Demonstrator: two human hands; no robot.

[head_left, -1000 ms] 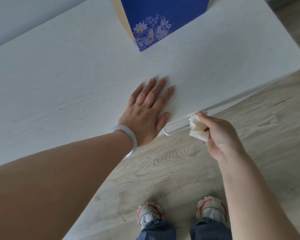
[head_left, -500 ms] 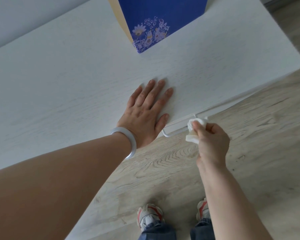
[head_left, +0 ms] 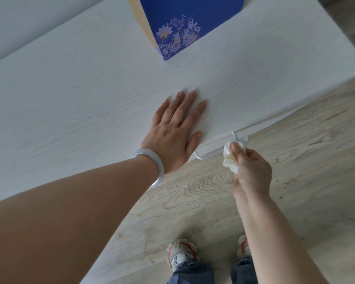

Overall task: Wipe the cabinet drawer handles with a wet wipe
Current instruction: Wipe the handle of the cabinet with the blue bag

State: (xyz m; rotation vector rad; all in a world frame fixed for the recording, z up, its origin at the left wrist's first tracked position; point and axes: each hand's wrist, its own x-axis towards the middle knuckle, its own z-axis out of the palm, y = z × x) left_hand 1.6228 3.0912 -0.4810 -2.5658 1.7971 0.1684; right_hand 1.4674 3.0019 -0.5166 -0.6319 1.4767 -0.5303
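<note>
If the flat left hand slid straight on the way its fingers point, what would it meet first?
Probably the blue floral box. The left hand lies flat on the cabinet top, with only bare top between fingertips and box, though the line may pass its corner.

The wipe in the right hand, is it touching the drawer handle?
Touching. The head view shows the right hand pinching the wipe against the handle, whose bar runs straight into the wad with no gap.

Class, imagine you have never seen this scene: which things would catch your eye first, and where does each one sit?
First, the left hand lying flat with straight fingers on the white cabinet top, a pale bangle at its wrist. Next, the right hand pinching a crumpled wet wipe against the thin white drawer handle just below the cabinet's front edge. Behind them, a blue floral box stands on the cabinet top.
</note>
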